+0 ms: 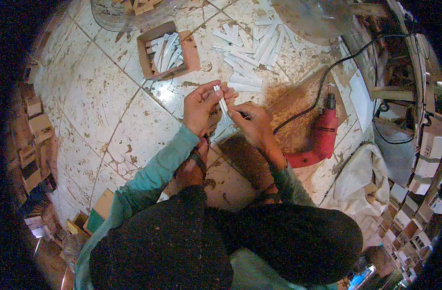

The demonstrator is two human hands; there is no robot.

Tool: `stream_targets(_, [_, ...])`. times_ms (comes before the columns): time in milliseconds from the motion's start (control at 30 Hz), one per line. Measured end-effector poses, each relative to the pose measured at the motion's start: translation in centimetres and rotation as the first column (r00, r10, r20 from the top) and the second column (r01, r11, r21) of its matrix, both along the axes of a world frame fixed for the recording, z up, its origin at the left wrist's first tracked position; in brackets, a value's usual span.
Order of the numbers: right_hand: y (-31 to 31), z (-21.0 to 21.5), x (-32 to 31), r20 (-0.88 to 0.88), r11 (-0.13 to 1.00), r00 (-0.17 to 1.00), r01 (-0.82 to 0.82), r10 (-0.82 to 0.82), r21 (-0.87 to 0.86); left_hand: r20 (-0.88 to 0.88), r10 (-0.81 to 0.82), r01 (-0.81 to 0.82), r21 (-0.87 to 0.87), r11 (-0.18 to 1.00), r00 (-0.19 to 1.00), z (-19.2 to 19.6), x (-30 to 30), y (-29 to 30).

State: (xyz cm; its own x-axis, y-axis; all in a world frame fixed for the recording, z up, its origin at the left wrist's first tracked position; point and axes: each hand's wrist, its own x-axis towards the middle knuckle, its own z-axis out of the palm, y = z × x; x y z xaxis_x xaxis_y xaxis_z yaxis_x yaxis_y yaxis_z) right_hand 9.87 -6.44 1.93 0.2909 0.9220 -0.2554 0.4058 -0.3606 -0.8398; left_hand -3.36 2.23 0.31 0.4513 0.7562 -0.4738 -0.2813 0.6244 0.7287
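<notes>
Between my two hands is a small bundle of thin white strips [221, 102], tilted, its upper end in the fingers of my left hand [200, 107]. The thumb and fingers of my right hand [251, 122] pinch at the lower end of the same strips. Just beyond my hands a loose pile of flat white strips [243, 60] lies on the tiled floor. An open cardboard box [143, 54], left of that pile, holds more white strips. To the right, a red power drill [322, 135] lies by a brown dusty board [298, 101].
A black cord [346, 59] runs from the upper right over the board. A clear round tub [102, 19] with brown pieces stands at the far left. Crumpled pale cloth [363, 179] lies at the right. Stacked small boxes line the left [39, 121] and right [426, 164] sides.
</notes>
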Motion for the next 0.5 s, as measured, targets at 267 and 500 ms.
stream_targets(267, [-0.4, 0.9, -2.1, 0.391, 0.972, 0.918, -0.154, 0.074, 0.180, -0.013, 0.094, -0.094, 0.021, 0.995, 0.995, -1.1, 0.5, -0.1])
stream_targets(500, [-0.4, 1.4, -1.8, 0.540, 0.961, 0.841, -0.159, 0.013, 0.225, 0.034, 0.102, -0.101, -0.022, 0.995, 0.994, 0.7, 1.5, -0.9])
